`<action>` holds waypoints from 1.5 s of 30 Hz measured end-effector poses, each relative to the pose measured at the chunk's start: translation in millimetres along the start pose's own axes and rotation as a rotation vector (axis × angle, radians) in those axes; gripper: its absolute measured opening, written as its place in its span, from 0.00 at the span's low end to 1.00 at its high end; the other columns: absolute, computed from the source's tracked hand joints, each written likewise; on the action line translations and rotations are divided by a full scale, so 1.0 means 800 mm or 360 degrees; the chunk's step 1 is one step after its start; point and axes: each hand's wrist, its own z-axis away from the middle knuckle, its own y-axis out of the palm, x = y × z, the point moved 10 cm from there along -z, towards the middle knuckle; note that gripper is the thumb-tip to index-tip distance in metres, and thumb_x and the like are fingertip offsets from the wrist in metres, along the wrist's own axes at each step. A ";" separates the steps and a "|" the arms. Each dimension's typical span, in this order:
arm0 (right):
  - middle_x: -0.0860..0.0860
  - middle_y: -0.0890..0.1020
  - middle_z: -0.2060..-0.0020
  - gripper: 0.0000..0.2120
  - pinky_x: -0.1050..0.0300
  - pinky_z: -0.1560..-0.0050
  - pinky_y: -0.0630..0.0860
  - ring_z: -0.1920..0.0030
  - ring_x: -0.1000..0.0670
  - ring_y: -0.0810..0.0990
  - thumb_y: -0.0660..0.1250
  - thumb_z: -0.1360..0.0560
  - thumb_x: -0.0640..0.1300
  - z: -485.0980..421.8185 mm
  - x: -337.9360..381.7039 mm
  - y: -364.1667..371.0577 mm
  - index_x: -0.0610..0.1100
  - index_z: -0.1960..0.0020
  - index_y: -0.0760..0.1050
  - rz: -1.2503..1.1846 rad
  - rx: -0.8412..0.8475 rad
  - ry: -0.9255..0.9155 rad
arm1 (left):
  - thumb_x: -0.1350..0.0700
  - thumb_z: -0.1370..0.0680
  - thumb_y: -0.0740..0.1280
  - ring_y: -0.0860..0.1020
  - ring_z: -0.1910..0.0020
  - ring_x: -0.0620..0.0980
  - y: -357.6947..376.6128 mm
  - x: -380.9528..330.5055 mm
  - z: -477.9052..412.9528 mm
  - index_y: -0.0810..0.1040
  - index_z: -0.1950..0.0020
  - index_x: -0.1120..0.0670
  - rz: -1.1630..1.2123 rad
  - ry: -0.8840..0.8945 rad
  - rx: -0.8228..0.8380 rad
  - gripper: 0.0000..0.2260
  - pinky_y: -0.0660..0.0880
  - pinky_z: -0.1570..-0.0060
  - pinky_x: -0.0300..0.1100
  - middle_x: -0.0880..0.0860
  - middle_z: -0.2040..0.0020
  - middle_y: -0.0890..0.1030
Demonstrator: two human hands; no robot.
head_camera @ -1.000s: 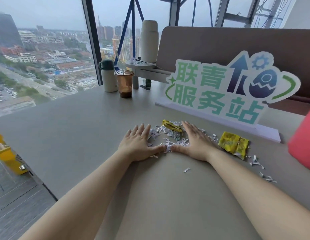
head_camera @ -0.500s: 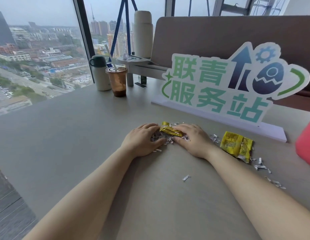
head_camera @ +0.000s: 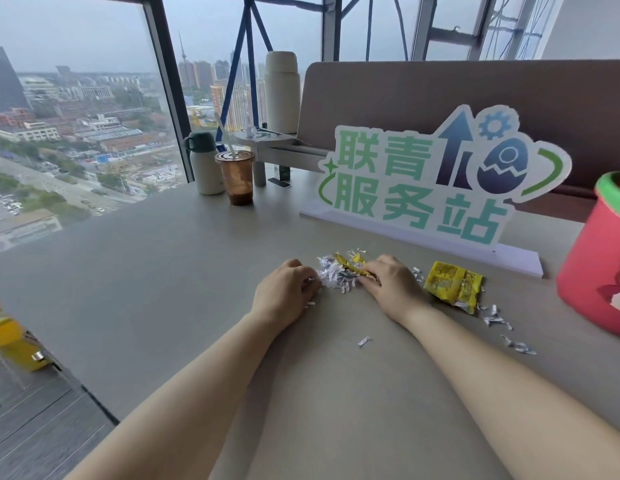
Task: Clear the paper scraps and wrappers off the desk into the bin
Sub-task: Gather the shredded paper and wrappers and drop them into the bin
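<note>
A heap of white paper scraps with a crumpled yellow wrapper on top lies on the grey desk. My left hand curls against the heap's left side. On the heap's right side my right hand curls round the scraps and the wrapper. A second yellow wrapper lies flat to the right. Loose scraps trail beyond it, and one scrap lies nearer me. The red bin with a green rim stands at the right edge.
A green and white sign stands behind the heap. A plastic cup with a brown drink and a white flask stand at the back by the window. A tall white bottle is on a stand. The desk's left edge drops to the floor.
Both hands went from flat and spread to curled, drawing the scattered scraps and the wrapper into one tight heap between them. The camera view shifted, bringing the bin into sight.
</note>
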 end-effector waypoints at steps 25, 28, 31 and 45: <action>0.49 0.68 0.66 0.09 0.56 0.64 0.61 0.60 0.45 0.71 0.65 0.25 0.43 0.139 -0.023 -0.169 0.40 0.62 0.72 0.0033 -0.0249 0.0118 | 0.53 0.24 0.67 0.79 0.54 0.57 -0.036 -0.187 0.040 0.82 0.50 0.56 0.0246 0.0432 -0.0021 0.09 0.77 0.52 0.48 0.57 0.52 0.80; 0.46 0.71 0.63 0.10 0.56 0.62 0.62 0.59 0.44 0.72 0.65 0.25 0.43 0.159 -0.031 -0.188 0.35 0.59 0.75 0.0097 -0.0276 0.0147 | 0.53 0.24 0.67 0.78 0.54 0.56 -0.033 -0.214 0.047 0.82 0.50 0.56 0.0274 0.0480 -0.0009 0.08 0.76 0.53 0.47 0.56 0.52 0.80; 0.49 0.69 0.65 0.08 0.58 0.62 0.60 0.60 0.47 0.71 0.65 0.25 0.43 0.175 -0.042 -0.203 0.41 0.62 0.75 0.0089 -0.0289 0.0187 | 0.52 0.24 0.67 0.78 0.54 0.56 -0.027 -0.239 0.050 0.82 0.51 0.55 0.0282 0.0524 0.0015 0.08 0.76 0.53 0.47 0.56 0.53 0.80; 0.48 0.69 0.71 0.17 0.53 0.69 0.59 0.66 0.45 0.70 0.66 0.26 0.43 0.179 -0.076 -0.358 0.44 0.71 0.66 0.0207 -0.0517 0.0210 | 0.53 0.23 0.66 0.75 0.58 0.49 -0.031 -0.370 -0.011 0.83 0.51 0.55 0.0363 0.0726 0.0054 0.09 0.69 0.58 0.39 0.52 0.55 0.78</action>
